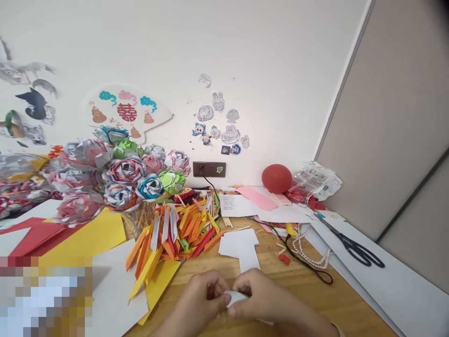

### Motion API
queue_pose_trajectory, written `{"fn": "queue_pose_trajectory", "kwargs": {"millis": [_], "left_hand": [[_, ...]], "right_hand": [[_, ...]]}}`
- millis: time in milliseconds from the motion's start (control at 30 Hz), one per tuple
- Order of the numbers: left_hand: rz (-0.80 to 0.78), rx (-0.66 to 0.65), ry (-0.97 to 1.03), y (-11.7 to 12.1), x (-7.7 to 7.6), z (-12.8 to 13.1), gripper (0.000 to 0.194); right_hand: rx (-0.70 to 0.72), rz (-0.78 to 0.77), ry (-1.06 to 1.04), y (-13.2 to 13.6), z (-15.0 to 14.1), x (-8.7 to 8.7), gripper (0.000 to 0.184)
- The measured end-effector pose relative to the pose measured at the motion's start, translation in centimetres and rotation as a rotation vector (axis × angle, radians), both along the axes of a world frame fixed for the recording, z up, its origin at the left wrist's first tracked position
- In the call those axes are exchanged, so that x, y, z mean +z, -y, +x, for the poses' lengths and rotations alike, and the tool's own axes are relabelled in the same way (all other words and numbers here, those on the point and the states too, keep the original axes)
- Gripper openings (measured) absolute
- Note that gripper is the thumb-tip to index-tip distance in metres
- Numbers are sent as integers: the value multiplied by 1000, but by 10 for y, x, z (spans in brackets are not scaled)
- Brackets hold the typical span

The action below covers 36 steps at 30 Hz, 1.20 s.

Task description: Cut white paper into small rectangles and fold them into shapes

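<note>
Low in the middle of the head view, a small piece of white paper (235, 298) is pinched between both hands, above the wooden table (196, 271). My left hand (206, 295) grips its left end with thumb and fingers closed. On the other end, my right hand (254, 295) is closed too, its thumb pressing the near edge. The fingers cover part of the paper, so its full shape is hidden. Just beyond my hands lie white paper pieces (240, 243). Another bit of white paper shows under my right hand.
Folded orange and yellow paper strips (191, 227) are heaped left of centre, before a bunch of paper flowers (126, 173). Yellow sheets (84, 236) lie at left. To the right are black-handled scissors (354, 245), a bead string (308, 255), a black cord (308, 269) and a red balloon (277, 178).
</note>
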<state>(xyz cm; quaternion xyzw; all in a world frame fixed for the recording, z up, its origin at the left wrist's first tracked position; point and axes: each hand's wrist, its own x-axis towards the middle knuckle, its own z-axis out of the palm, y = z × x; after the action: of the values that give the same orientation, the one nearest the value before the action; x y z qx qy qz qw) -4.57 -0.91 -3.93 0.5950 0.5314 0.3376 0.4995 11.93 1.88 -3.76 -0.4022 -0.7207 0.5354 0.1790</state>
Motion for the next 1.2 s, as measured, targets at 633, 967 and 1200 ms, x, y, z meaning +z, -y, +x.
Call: {"fn": "queue_pose_trajectory", "kwargs": {"millis": [633, 967, 1200], "left_hand": [[168, 7, -259, -7, 3, -17, 11], [39, -60, -123, -13, -6, -18, 22], [1, -39, -164, -10, 0, -16, 28]], "right_hand": [[-92, 19, 12, -4, 4, 1, 17], [-101, 24, -29, -5, 3, -8, 18], [-37, -85, -103, -8, 9, -8, 9]]}}
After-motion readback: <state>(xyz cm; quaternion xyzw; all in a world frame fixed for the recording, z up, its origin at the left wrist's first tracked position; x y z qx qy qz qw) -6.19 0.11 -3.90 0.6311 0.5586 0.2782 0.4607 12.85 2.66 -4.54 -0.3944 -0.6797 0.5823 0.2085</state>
